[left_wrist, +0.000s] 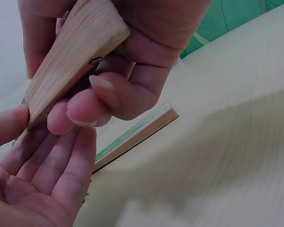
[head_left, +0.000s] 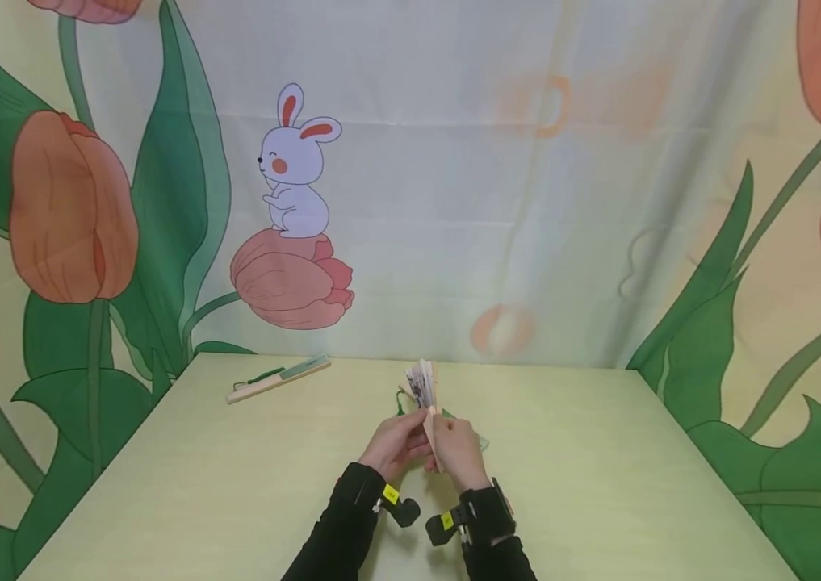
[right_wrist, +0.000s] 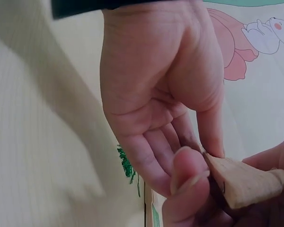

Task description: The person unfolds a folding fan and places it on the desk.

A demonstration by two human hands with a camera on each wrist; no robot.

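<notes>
Both hands hold a wooden folding fan [head_left: 422, 386], partly spread, its printed leaf showing above the fingers in the head view. My left hand [head_left: 391, 444] grips it from the left; in the left wrist view, the left thumb [left_wrist: 9, 124] presses the lower end of the wooden sticks [left_wrist: 73, 56]. From the other side my right hand [head_left: 457, 448] pinches the sticks, also seen in the right wrist view, where the right hand [right_wrist: 156, 80] comes down from above. A small metal pivot [left_wrist: 95, 60] shows on the wood. Below the hands lies a wooden piece with a green face [left_wrist: 137, 135].
At the table's back left lies a closed fan [head_left: 279, 379] with a green cord. A green tassel [right_wrist: 126, 165] lies on the table beside the right hand. Behind the pale table [head_left: 599, 468] hangs a cloth [head_left: 417, 177] printed with tulips and a rabbit.
</notes>
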